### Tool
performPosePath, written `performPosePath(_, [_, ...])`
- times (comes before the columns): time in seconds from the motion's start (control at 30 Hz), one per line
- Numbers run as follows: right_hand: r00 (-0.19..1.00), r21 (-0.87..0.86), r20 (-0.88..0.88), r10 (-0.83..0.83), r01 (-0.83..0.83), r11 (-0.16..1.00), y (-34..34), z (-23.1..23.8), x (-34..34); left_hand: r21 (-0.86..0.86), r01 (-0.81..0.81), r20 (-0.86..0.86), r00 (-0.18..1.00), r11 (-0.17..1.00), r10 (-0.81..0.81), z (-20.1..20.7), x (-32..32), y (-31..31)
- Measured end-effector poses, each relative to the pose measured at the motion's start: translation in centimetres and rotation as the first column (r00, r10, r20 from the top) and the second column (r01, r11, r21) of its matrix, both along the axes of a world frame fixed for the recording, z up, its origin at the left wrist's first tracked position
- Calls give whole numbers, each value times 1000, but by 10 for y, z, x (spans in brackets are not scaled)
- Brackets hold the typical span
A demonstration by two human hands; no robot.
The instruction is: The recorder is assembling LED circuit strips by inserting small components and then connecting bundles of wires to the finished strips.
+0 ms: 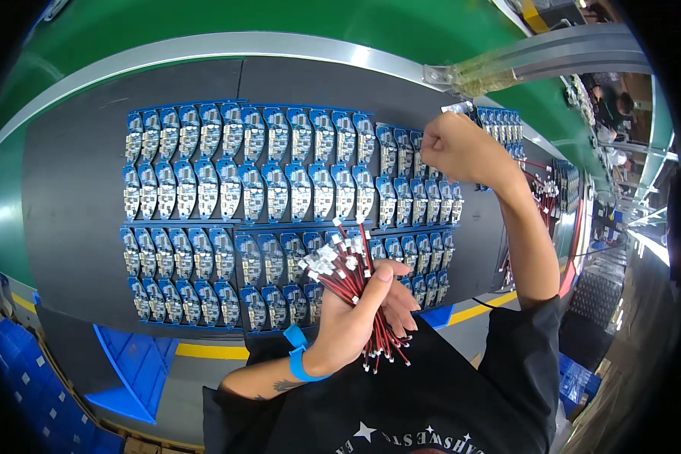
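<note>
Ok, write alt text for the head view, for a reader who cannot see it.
A person's left hand grips a bundle of red-and-black wires with white plugs, while the right hand reaches to the far right end of rows of blue circuit boards. The boards lie on a dark mat beside a green conveyor belt.

You are standing at an electronics assembly line in a factory. In front of you a dark work mat (76, 189) carries panels of small blue circuit boards (280, 174) laid out in tight rows. A green conveyor belt (204, 23) with a curved metal rail (280, 41) runs behind it. Blue plastic bins (129, 371) sit below the bench. To your right more board panels (503, 125) and red wire harnesses (541, 193) line the same bench, and other workers (617, 106) sit further along.
</note>
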State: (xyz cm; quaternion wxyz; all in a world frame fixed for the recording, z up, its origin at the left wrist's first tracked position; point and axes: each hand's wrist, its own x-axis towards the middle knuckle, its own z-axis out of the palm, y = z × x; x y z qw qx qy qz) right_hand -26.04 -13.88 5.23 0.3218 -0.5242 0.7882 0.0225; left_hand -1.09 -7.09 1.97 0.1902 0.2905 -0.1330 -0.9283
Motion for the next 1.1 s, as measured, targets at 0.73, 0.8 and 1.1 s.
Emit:
performPosePath(0.73, [723,-346,540,-431,657,670,31,42,43,-95,-286,167,940,954,298,2,0,-1])
performPosePath(0.8, [893,-376,418,-164,335,864,25,6,13,-79,-229,141,961,970,239,3,3,0])
performPosePath(1.1, [979,12,179,-96,95,995,-5,-6,1,-54,-157,54,986,986,160,-3,5,4])
